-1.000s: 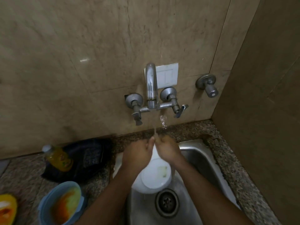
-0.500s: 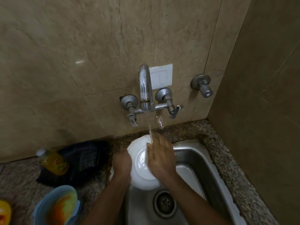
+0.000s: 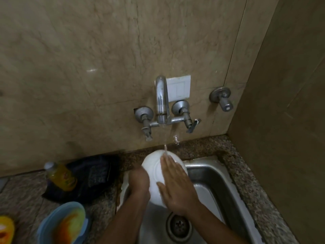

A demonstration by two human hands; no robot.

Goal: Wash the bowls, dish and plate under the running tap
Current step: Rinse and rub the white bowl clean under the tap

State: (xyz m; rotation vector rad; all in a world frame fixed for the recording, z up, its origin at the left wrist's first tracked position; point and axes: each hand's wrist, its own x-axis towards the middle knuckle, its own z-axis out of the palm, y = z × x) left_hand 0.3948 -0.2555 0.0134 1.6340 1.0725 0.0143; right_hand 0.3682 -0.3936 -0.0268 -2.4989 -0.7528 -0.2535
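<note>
White bowl (image 3: 154,171) under tap (image 3: 162,101), left hand (image 3: 139,180) seemingly gripping, right hand (image 3: 175,185) flat

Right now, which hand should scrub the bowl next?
Probably the right hand: it lies flat and open on the white bowl under the water. The left hand grips the bowl's edge, steadying it.

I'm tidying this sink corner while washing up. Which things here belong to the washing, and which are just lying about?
In use: white round bowl, left hand, right hand, chrome wall tap, steel sink.

Lying about: yellow plastic bottle, black bag.
</note>
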